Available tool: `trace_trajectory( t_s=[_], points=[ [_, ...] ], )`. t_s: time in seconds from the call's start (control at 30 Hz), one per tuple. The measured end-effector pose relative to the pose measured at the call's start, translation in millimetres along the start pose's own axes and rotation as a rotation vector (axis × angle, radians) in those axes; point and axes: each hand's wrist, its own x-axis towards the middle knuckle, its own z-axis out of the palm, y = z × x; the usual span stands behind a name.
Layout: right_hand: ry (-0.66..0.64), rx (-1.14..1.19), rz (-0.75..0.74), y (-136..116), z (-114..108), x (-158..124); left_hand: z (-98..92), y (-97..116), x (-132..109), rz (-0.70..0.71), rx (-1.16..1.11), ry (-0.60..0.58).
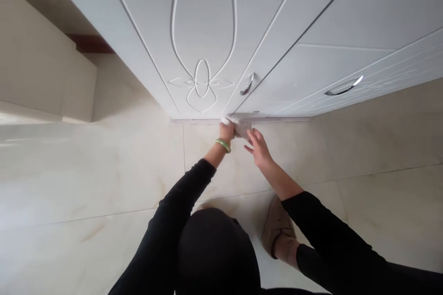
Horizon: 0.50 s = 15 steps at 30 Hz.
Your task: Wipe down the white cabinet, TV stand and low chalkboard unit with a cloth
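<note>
My left hand [227, 131], a green bangle at its wrist, is closed round a pale grey, crumpled cloth [242, 127] low down by the foot of the white cabinet [204, 23]. Motion blurs the cloth, and part of it lies hidden behind the hand. Just to the right, my right hand [259, 148] has its fingers apart, with the fingertips at the cloth's right edge; I cannot tell whether they touch it. Both hands are over the floor in front of the cabinet's base ledge [197, 121].
Two chrome handles, a small one [247, 84] and a longer one [344, 86], stick out from the cabinet front. A beige piece of furniture [41, 55] stands at left. Below are marble-look floor tiles [114, 170] and my brown shoe [277, 226].
</note>
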Motion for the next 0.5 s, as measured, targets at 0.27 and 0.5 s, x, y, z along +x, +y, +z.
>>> trace_trajectory(
  t_s=[0.27,0.5],
  points=[
    [-0.237,-0.139,0.216,-3.7,57.8,22.8,-56.3,0.6,-54.6,-0.011,-0.103,-0.211],
    [-0.193,-0.030,0.342,-25.6,143.8,48.8,-98.8,53.1,-71.9,0.103,-0.146,0.063]
  ],
)
